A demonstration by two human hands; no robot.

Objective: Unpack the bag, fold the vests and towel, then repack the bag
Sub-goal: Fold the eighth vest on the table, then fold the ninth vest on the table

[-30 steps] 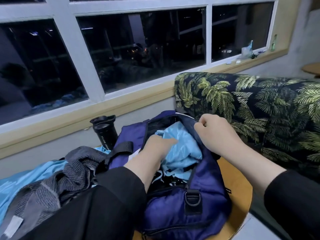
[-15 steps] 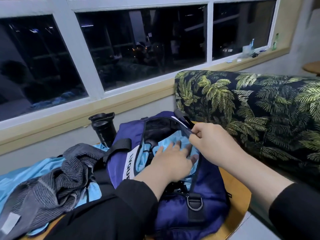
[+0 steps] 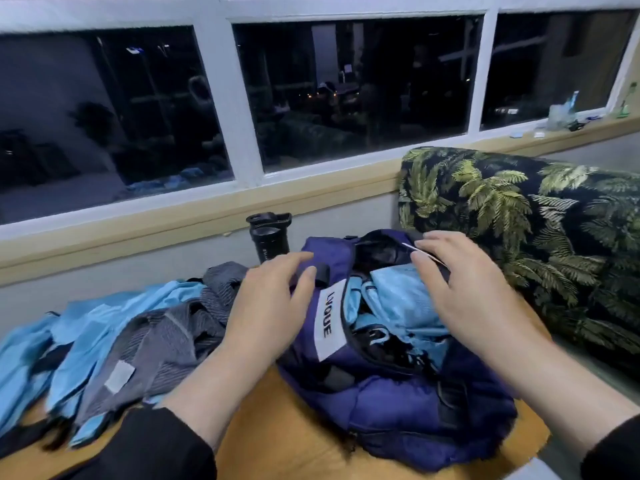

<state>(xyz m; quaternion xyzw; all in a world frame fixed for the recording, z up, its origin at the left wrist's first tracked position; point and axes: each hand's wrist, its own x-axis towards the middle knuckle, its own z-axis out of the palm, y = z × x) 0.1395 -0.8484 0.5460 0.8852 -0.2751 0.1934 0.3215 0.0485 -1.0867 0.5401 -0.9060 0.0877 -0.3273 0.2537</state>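
Note:
A dark blue bag [image 3: 391, 389] with a white label lies open on the wooden table [image 3: 277, 441]. Light blue cloth [image 3: 398, 299] fills its opening. My left hand [image 3: 266, 306] hovers at the bag's left edge, fingers spread and relaxed, holding nothing. My right hand [image 3: 460, 289] is over the bag's opening with its fingers spread; the fingertips are near the far rim and its thin white edge. To the left lies a pile of light blue vests [image 3: 86, 327] with a grey striped towel [image 3: 166, 341] across them.
A black bottle [image 3: 270, 237] stands behind the bag by the wall. A leaf-patterned sofa [image 3: 540, 230] is close on the right. Dark windows and a sill with small items run along the back.
My left hand came out of the bag and moved to its left edge. My right hand let go of the bag's rim and spread open. The view moved back and left.

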